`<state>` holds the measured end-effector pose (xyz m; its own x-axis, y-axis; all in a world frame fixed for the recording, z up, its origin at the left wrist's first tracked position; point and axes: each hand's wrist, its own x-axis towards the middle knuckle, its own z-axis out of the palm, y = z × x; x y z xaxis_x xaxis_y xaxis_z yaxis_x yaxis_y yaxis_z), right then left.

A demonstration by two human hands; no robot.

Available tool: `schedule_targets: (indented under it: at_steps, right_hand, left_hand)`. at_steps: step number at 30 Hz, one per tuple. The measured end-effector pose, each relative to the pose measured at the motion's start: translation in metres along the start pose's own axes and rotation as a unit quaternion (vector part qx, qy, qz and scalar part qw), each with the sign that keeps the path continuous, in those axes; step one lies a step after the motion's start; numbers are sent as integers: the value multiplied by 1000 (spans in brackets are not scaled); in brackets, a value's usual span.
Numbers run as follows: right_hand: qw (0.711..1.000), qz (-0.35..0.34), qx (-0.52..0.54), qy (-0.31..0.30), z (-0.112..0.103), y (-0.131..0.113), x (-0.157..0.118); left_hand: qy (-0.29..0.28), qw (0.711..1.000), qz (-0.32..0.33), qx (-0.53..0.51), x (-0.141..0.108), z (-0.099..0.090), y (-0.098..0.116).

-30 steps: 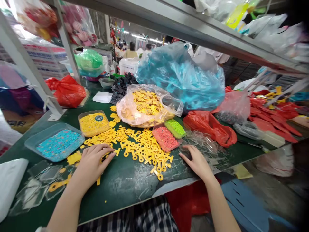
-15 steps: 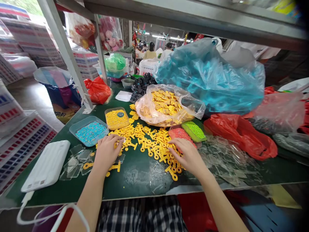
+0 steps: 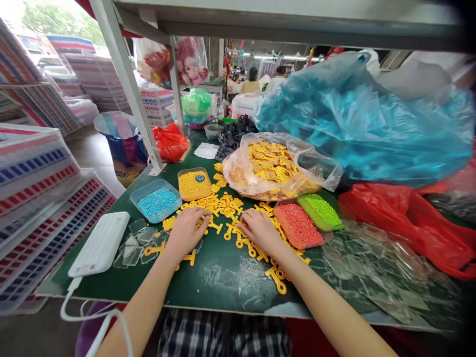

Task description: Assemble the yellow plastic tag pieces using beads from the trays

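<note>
My left hand is over the left part of a spread of flat yellow plastic pieces, each with a ring and a bar. Its thumb and fingertips come together in a pinch; anything between them is too small to make out. My right hand rests on the same pieces, palm down, with fingers stretched out and the thumb a little apart. No piece shows in its grasp. Behind both hands lies a clear plastic bag filled with more yellow pieces. Some pieces are hidden under the hands.
Tubs of blue beads, yellow beads, red beads and green beads ring the pile. Clear plastic squares lie at right. A white power bank is at left. A shelf post rises from the table.
My right hand has moved left, away from the red tub, toward the middle of the yellow pieces. My left hand stays over the left part. The camera view has shifted left.
</note>
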<state>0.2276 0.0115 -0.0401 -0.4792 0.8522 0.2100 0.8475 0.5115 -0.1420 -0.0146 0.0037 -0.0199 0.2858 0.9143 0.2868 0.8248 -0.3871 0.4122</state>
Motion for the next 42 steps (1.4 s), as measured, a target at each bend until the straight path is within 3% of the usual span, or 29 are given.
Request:
schedule_targets:
  at_steps: [7, 11, 15, 20, 27, 30, 33, 35, 39, 42]
  right_hand:
    - [996, -27, 74, 42, 0, 6, -2]
    - [993, -4, 98, 59, 0, 1, 1]
    - [994, -10, 91, 59, 1, 3, 8]
    - [1000, 14, 14, 7, 6, 10, 17]
    - [991, 111, -63, 42, 11, 20, 18]
    - [986, 146, -70, 51, 14, 24, 17]
    - [984, 159, -61, 52, 16, 27, 15]
    - [984, 161, -49, 53, 17, 29, 15]
    - [985, 158, -18, 65, 21, 31, 14]
    - [980, 166, 60, 94, 24, 34, 15]
  left_hand:
    - [-162, 975, 151, -5, 33, 9, 25]
    - [-176, 970, 164, 21, 48, 18, 29]
    - [-126, 983, 137, 8, 47, 15, 17]
    - [-44, 994, 103, -11, 42, 3, -3]
    - [26, 991, 68, -113, 38, -6, 10]
    - [10, 978, -7, -208, 36, -7, 19]
    - [-58, 939, -95, -327, 35, -6, 26]
    - [-90, 914, -110, -380, 35, -5, 28]
    - [-96, 894, -126, -419, 35, -3, 29]
    - [-115, 869, -172, -449, 33, -1, 29]
